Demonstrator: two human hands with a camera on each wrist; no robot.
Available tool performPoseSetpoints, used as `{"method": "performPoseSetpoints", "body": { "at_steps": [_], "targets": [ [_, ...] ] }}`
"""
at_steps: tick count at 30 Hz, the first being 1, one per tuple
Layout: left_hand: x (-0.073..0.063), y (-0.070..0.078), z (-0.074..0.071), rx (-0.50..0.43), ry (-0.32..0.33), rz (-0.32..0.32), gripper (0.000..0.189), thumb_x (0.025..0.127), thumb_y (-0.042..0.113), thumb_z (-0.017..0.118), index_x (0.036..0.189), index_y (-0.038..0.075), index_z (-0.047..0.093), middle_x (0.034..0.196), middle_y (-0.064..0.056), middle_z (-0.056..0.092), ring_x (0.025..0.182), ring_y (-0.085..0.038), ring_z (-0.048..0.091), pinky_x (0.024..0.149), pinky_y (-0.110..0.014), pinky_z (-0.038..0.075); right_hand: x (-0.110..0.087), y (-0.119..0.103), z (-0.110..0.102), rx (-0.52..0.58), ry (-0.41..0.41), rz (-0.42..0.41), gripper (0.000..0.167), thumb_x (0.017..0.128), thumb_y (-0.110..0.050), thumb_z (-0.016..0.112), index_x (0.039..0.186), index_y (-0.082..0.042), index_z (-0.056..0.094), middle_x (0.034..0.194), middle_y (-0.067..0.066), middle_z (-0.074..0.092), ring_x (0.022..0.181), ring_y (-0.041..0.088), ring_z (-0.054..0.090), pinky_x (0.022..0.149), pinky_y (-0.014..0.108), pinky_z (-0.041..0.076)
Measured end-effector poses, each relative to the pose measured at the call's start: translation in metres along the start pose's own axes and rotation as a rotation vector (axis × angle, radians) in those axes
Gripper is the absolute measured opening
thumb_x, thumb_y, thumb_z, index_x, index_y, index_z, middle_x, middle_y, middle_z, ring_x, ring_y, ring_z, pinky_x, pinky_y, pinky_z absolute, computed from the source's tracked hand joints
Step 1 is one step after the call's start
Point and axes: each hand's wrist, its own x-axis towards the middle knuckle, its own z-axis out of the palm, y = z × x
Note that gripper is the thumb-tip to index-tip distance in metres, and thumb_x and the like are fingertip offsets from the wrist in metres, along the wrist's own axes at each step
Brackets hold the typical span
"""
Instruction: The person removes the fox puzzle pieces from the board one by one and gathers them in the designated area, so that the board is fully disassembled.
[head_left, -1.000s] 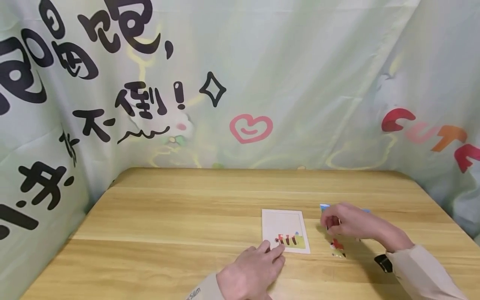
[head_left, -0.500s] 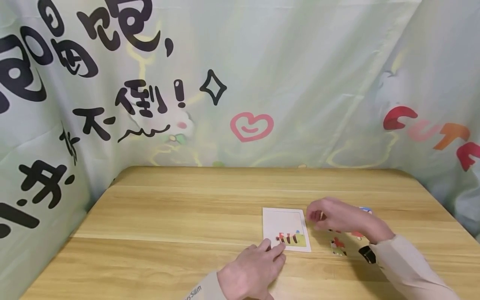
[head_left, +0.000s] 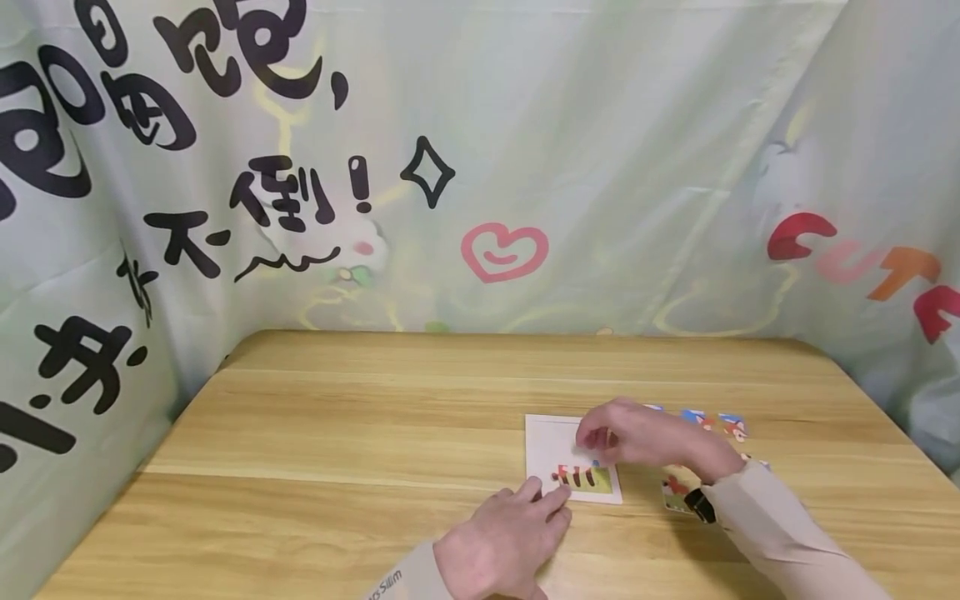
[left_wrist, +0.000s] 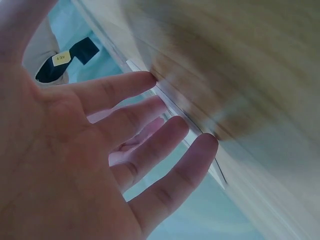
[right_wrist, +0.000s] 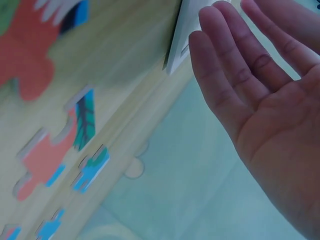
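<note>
A white puzzle tray (head_left: pixel 547 437) lies on the table, with joined jigsaw pieces (head_left: pixel 600 479) along its lower part. My left hand (head_left: pixel 513 533) rests at the tray's near edge, fingers extended; in the left wrist view its fingertips (left_wrist: pixel 202 145) meet that edge. Over the tray's right side is my right hand (head_left: pixel 645 433), its fingers bent and thumb near the forefinger. Anything between those tips is hidden: the right wrist view cuts them off. Loose jigsaw pieces, among them a blue-and-orange piece (head_left: pixel 733 427) and a red-and-green piece (head_left: pixel 675 492), lie right of the tray.
Several more loose pieces lie close to the right forearm, such as a red piece (right_wrist: pixel 50 155) and a blue piece (right_wrist: pixel 92 170); the forearm covers part of the group. The wooden table (head_left: pixel 315 467) ends at a printed curtain (head_left: pixel 600 167).
My right hand has moved left from above the loose pieces to above the tray, uncovering blue pieces at the back. The left hand has stayed at the tray's edge.
</note>
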Motion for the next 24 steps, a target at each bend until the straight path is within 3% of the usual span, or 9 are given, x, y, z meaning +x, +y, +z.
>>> {"method": "performPoseSetpoints", "body": {
  "at_steps": [10, 24],
  "targets": [
    [0.000, 0.000, -0.002, 0.000, 0.001, -0.003, 0.099, 0.070, 0.078, 0.073, 0.150, 0.024, 0.049, 0.159, 0.010, 0.034, 0.129, -0.011, 0.040, 0.092, -0.022, 0.046, 0.009, -0.004, 0.003, 0.015, -0.038, -0.012, 0.023, 0.085, 0.004, 0.074, 0.108, 0.000, 0.073, 0.095, -0.004, 0.069, 0.084, 0.008, 0.063, 0.075, 0.026, 0.055],
    [0.002, -0.001, -0.003, 0.005, -0.013, 0.004, 0.101, 0.069, 0.079, 0.071, 0.151, 0.024, 0.048, 0.160, 0.010, 0.034, 0.127, -0.011, 0.040, 0.092, -0.022, 0.047, 0.020, -0.007, 0.014, 0.011, -0.087, -0.017, 0.045, 0.070, 0.017, 0.076, 0.111, -0.002, 0.075, 0.083, -0.008, 0.058, 0.069, 0.001, 0.051, 0.064, 0.023, 0.051]
  ]
}}
